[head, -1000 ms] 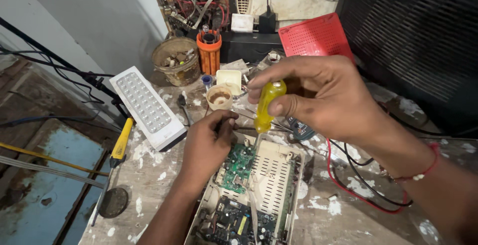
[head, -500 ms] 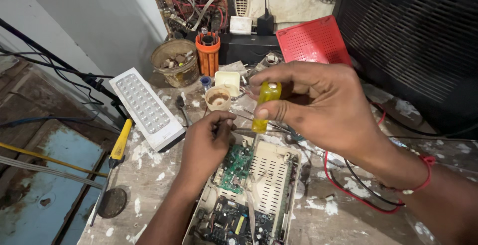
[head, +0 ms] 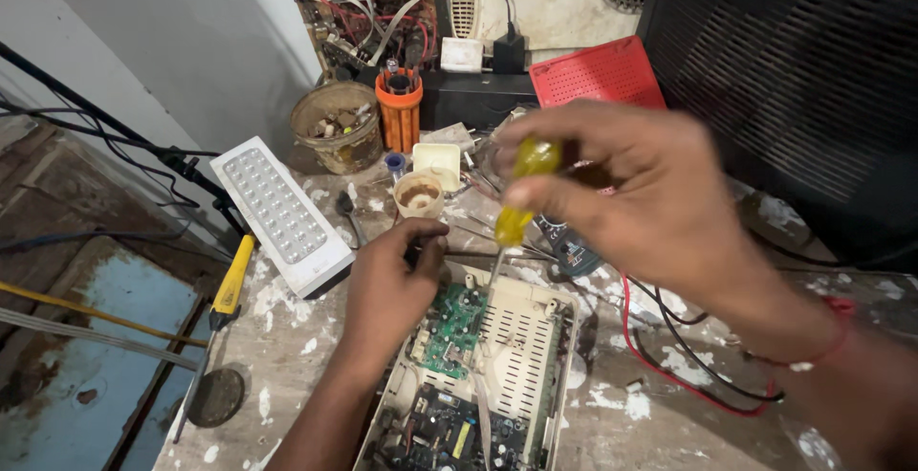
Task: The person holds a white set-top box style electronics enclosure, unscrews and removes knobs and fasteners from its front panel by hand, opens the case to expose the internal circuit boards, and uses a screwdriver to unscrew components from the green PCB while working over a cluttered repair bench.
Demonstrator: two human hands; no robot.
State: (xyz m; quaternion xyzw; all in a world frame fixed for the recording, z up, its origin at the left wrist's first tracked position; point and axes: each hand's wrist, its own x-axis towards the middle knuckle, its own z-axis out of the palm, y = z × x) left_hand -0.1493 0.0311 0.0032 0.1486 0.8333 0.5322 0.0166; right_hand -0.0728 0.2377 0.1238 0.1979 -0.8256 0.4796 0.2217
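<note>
On the paint-spattered workbench point(head: 287, 356), an opened white appliance casing point(head: 521, 356) lies with its green circuit board point(head: 449, 323) and darker electronics exposed. A yellow-handled screwdriver point(head: 521, 194) is gripped in the right hand point(head: 631, 194) — fingers closed round the translucent handle, the thin shaft pointing down toward the upper edge of the casing, just beside the circuit board. The tip itself is too fine to place exactly. The left hand point(head: 387, 284) is laid against the casing's upper left corner, its fingers curled loosely; whether anything is pinched between them cannot be told. A red thread is worn at the right wrist.

To the left of the hands a white LED lamp panel point(head: 279, 213) rests on the bench, and near it a second screwdriver with a yellow handle point(head: 232, 284) lies at the bench edge. Behind the casing stand a small cream cup point(head: 419, 194), an orange cylindrical holder point(head: 399, 109) and a round pot of small parts point(head: 338, 127). A red perforated cover point(head: 598, 74) leans further back — red and black wires point(head: 669, 347) trail across the bench on the right.
</note>
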